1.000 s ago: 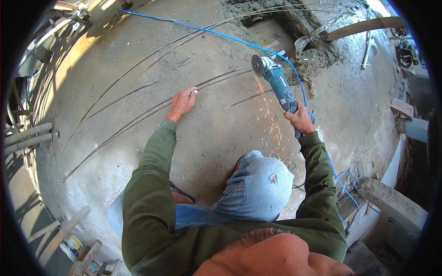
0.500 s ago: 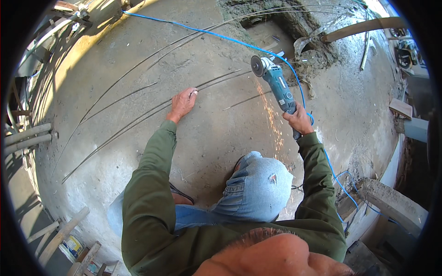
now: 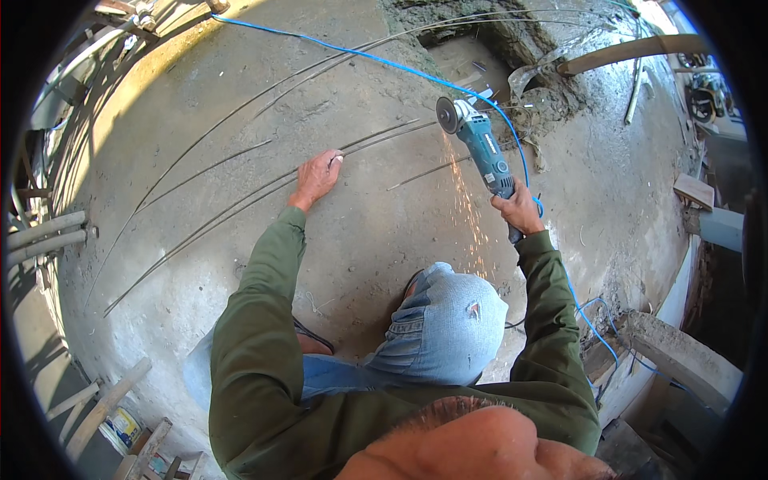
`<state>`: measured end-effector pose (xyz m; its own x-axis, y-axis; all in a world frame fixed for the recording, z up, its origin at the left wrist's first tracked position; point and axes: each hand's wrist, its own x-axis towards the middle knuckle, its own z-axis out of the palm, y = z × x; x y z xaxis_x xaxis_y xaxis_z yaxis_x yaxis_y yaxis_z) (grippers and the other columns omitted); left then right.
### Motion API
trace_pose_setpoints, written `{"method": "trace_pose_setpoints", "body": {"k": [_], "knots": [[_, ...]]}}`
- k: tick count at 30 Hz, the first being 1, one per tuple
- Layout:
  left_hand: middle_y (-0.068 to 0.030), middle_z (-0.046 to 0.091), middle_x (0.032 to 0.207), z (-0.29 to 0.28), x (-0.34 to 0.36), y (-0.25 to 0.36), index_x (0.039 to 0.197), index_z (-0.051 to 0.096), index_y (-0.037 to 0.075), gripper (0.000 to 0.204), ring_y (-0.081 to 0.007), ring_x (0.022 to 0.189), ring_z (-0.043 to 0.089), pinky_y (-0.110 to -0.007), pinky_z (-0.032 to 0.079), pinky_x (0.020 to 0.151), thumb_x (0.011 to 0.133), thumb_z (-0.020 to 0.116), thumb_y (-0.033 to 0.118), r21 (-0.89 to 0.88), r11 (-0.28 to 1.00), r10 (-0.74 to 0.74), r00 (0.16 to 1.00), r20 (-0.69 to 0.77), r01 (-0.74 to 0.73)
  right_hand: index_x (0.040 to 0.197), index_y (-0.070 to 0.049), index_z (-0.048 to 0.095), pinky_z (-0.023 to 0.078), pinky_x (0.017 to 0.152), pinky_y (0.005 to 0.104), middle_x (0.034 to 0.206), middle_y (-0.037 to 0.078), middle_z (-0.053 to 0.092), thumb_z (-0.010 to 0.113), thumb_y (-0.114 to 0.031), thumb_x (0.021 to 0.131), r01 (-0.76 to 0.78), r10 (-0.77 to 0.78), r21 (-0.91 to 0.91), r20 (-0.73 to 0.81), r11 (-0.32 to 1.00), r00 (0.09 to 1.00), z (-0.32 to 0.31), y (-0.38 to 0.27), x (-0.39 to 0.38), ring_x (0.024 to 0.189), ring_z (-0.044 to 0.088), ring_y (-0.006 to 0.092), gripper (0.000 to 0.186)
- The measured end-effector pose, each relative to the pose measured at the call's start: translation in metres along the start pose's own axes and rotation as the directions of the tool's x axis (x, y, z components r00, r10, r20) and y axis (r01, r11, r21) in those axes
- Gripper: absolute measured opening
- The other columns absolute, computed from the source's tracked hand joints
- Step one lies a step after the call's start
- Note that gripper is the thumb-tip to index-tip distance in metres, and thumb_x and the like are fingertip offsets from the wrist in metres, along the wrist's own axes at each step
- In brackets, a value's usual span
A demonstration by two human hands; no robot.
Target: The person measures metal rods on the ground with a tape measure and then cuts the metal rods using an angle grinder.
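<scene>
My right hand is wrapped round the rear handle of a teal angle grinder. Its cutting disc meets the right end of a thin steel rod, and a stream of orange sparks falls toward my knee. With my left hand I grip a pair of steel rods near their middle, fingers closed round them just above the floor. A short loose rod lies below the disc, partly passing behind the grinder.
A blue cable crosses the concrete floor and loops by the grinder. Longer bent rods lie farther off. A muddy pit opens beyond the disc. Wooden poles stand left; a concrete beam lies right.
Both hands hold nearly the same place. Sparks keep streaming from the disc, now in a slightly different spread; the view has shifted very little.
</scene>
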<state>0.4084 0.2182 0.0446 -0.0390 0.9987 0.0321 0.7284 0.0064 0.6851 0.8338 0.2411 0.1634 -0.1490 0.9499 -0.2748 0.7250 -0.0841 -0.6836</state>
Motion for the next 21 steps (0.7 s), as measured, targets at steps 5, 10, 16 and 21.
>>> {"method": "trace_pose_setpoints", "body": {"k": [5, 10, 16, 21], "knots": [[-0.0128, 0.067, 0.091, 0.000, 0.001, -0.003, 0.101, 0.065, 0.012, 0.021, -0.0346, 0.081, 0.064, -0.043, 0.049, 0.070, 0.089, 0.054, 0.025, 0.000, 1.000, -0.023, 1.000, 0.008, 0.023, 0.096, 0.007, 0.054, 0.044, 0.060, 0.0345, 0.071, 0.010, 0.053, 0.066, -0.021, 0.065, -0.037, 0.037, -0.036, 0.007, 0.999, 0.999, 0.000, 0.004, 0.002, 0.064, 0.050, 0.0206, 0.043], [-0.0128, 0.067, 0.091, 0.001, 0.003, -0.003, 0.101, 0.065, 0.012, 0.021, -0.0345, 0.081, 0.064, -0.043, 0.049, 0.070, 0.089, 0.054, 0.025, 0.000, 1.000, -0.010, 1.000, 0.017, 0.010, 0.096, 0.007, 0.054, 0.044, 0.058, 0.0346, 0.071, 0.009, 0.053, 0.067, -0.021, 0.066, -0.022, 0.022, -0.018, -0.001, 1.000, 1.000, 0.001, 0.013, 0.005, 0.062, 0.050, 0.0196, 0.043], [-0.0132, 0.067, 0.090, 0.000, 0.002, -0.004, 0.100, 0.065, 0.011, 0.021, -0.0347, 0.082, 0.064, -0.043, 0.049, 0.069, 0.089, 0.054, 0.025, -0.008, 1.000, -0.013, 1.000, 0.018, 0.013, 0.091, 0.003, 0.053, 0.042, 0.052, 0.0330, 0.067, 0.007, 0.053, 0.069, -0.018, 0.063, -0.165, 0.159, 0.087, 0.077, 0.982, 0.984, -0.001, 0.002, 0.002, 0.056, 0.051, 0.0159, 0.038], [-0.0134, 0.067, 0.090, 0.002, 0.003, -0.001, 0.101, 0.064, 0.011, 0.021, -0.0347, 0.082, 0.064, -0.044, 0.049, 0.069, 0.090, 0.054, 0.026, -0.001, 1.000, -0.001, 1.000, 0.012, 0.001, 0.091, 0.001, 0.052, 0.038, 0.044, 0.0293, 0.064, 0.003, 0.051, 0.068, -0.015, 0.065, 0.032, -0.031, 0.006, -0.054, 0.999, 0.998, 0.007, 0.016, 0.011, 0.047, 0.045, 0.0113, 0.034]]}}
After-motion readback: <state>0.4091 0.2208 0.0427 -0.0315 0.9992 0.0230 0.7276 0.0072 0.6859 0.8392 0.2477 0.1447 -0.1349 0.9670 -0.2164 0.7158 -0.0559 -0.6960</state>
